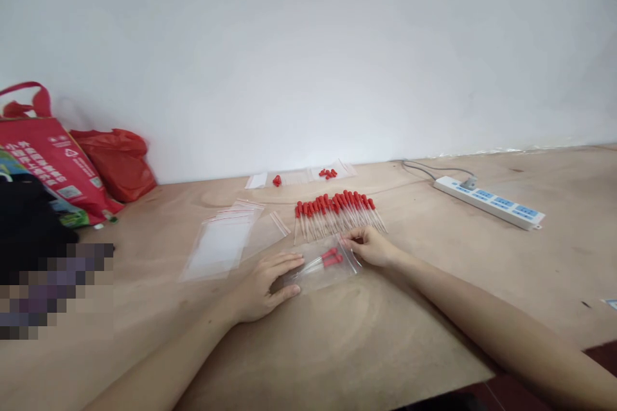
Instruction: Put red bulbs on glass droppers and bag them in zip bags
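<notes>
A clear zip-lock bag (313, 279) lies flat on the table in front of me, with a few red-bulbed droppers (332, 258) inside, bulbs toward the zip end on the right. My right hand (369, 246) pinches the bag's zip edge at its upper corner. At the other end, my left hand (270, 286) rests with thumb and fingers apart, fingertips at the bag's left edge. Just beyond the bag, a row of several loose droppers (332, 213) lies side by side, red bulbs pointing away from me.
Flat zip bags (219, 244) are stacked on the left. Near the wall, loose red bulbs (328, 173) lie on more plastic bags (296, 178). A white power strip (489, 202) with a plugged-in cable sits at right. Red bags (113, 160) and a black item (31, 221) occupy the far left.
</notes>
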Demonstrator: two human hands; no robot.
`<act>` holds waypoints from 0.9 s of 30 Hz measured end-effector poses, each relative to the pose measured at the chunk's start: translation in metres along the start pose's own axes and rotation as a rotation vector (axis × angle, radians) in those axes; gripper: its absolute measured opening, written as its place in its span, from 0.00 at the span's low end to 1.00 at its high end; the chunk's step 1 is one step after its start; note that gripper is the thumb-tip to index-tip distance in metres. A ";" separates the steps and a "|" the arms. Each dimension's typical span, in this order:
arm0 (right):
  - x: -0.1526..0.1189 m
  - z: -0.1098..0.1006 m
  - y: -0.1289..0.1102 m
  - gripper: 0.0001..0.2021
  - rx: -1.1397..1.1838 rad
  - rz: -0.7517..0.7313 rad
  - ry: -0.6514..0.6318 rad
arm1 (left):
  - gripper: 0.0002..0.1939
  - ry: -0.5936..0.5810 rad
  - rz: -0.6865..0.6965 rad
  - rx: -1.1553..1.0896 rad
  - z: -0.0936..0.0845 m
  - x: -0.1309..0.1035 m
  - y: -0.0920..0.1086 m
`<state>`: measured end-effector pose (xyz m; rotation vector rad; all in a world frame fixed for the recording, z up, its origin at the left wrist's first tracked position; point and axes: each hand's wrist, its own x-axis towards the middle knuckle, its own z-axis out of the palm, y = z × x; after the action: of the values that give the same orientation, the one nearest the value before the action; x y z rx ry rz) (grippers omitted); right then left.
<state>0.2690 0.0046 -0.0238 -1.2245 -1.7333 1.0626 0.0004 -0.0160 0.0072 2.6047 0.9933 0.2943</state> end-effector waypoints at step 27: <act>0.075 -0.018 -0.026 0.11 -0.354 0.210 0.541 | 0.21 0.011 0.028 -0.058 0.000 -0.002 0.000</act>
<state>0.2570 0.0749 0.0156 -1.7541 -1.4159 0.4674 -0.0010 -0.0173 0.0065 2.5692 0.9392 0.3396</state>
